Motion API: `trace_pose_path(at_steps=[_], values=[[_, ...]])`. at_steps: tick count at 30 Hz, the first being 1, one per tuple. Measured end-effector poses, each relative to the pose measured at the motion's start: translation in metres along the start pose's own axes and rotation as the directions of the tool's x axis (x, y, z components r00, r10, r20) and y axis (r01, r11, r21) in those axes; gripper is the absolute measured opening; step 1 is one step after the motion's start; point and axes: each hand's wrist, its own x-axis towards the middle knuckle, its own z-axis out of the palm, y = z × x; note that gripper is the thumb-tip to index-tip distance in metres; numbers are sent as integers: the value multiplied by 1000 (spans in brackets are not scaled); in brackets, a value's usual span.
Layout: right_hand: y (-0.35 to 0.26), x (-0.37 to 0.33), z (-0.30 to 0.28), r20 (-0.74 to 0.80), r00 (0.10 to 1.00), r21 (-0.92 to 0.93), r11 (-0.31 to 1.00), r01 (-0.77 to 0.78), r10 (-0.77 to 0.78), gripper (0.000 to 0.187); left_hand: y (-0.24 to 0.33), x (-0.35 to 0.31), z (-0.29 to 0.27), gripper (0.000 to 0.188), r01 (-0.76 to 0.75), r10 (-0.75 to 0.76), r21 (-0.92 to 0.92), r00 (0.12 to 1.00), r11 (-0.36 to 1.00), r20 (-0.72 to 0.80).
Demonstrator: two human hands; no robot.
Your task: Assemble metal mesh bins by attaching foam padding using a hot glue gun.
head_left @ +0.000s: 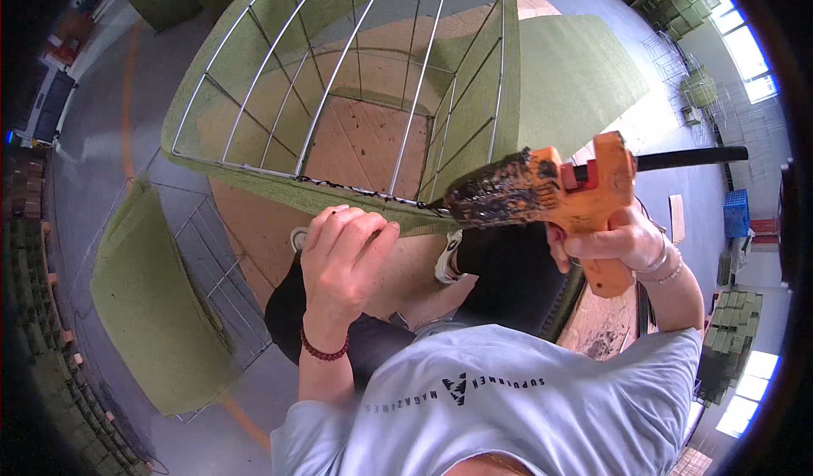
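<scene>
A worn orange hot glue gun, its front crusted with dark glue, is gripped in my right hand. From its back sticks out a long black glue stick. The nozzle tip touches or nearly touches the near edge of a box-shaped metal wire frame, where a line of black glue runs along the rod. Green woven fabric covers the frame's sides. My left hand has its fingers curled over the fabric's near edge, left of the nozzle; the thumb is partly hidden.
A flat green fabric sheet lies behind the frame at right. On the floor at left, more green panels rest by a wire frame. Brown board lies underneath. Stacked green pieces and a blue crate stand at right.
</scene>
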Motion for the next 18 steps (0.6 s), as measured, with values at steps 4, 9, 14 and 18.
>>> trace_pose_path(at_steps=[4,9,14,18], values=[[-2,17,7,18,999,41,999,34,-34,38,0,0,0,24,13,-13,-25,1000,1000,-8],[0,17,-1,34,999,55,998,10,-12,41,3,-1,-1,25,59,-59,-48,998,997,-7],[-5,1,-15,10,1000,83,996,12,-13,56,4,2,0,23,32,-32,-11,999,999,0],[-15,-6,-21,31,999,81,996,-35,32,60,5,2,3,22,18,-18,-10,1000,1000,17]])
